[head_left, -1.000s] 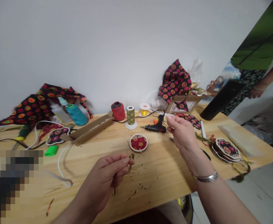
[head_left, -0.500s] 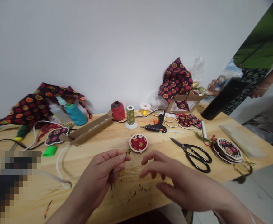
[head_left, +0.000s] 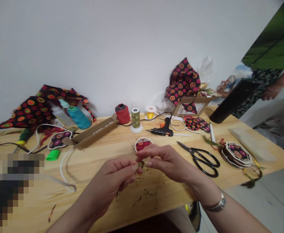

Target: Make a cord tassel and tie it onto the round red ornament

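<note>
My left hand [head_left: 115, 178] pinches a small bunch of olive-green thread [head_left: 141, 164] between thumb and fingers. Loose strands hang below that palm. From the right, the thumb and fingertips of my right hand [head_left: 171, 163] close on the upper end of the same thread. Just behind the fingers lies a round pendant [head_left: 143, 144] with a pale openwork frame and red patterned fabric, partly covered by my right hand. Black-handled scissors [head_left: 202, 158] rest to the right of my hands.
A glue gun [head_left: 162, 128] lies behind, near a green thread spool [head_left: 135, 119], a red spool [head_left: 122, 114] and a yellow spool [head_left: 151, 112]. An open cardboard box [head_left: 95, 131] is at left. Stacked octagonal pendants [head_left: 237, 154] sit at right. Another person [head_left: 265, 51] stands beyond the table's right end.
My right hand has moved left and up to meet my left hand, its fingers closing at the thread. It now partly covers the round pendant. My left hand has shifted slightly right.
</note>
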A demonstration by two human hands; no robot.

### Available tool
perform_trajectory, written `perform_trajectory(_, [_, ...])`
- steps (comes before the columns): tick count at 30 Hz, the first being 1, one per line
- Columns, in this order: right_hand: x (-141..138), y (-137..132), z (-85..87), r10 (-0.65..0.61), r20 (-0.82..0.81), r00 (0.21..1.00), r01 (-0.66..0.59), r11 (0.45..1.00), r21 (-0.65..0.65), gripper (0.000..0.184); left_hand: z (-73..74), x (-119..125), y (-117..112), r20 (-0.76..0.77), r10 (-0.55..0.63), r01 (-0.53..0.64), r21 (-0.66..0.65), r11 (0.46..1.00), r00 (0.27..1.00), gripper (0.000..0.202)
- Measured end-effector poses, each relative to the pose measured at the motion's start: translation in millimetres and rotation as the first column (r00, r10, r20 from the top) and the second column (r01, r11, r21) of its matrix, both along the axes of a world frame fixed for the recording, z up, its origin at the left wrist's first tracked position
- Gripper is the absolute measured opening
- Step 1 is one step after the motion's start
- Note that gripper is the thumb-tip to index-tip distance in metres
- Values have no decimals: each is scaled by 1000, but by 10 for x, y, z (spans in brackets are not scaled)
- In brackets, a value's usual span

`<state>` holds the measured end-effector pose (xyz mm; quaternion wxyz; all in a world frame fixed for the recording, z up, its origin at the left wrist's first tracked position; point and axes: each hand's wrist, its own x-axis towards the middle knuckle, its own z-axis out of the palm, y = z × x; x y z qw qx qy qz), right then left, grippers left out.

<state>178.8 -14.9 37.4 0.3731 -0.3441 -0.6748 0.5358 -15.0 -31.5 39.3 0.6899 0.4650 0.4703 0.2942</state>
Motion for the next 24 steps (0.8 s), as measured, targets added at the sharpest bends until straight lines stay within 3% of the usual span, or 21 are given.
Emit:
perform_trajectory(6, [-35,4,-35,-67,6,998,67,995,-74,7,2,28,12,-71,-42,42,-2,999,997,19])
perform_trajectory(12, [5,-30,13,-119,217,969,85,983,161,14,62,76,5,-130,-56,61,33,998,990,24])
perform_trajectory(15, [13,-30,20,-144,249,958,96,976,195,14,62,80,6,-130,-60,64,25,998,990,27])
perform_trajectory(19, [19,-13,18,-173,247,953,146,982,124,12,53,78,16,-109,-32,27,-41,999,994,20])
perform_trajectory(24, [21,-1,-5,-145,204,968,159,986,-55,13,54,97,19,-123,-18,12,-49,999,992,13])
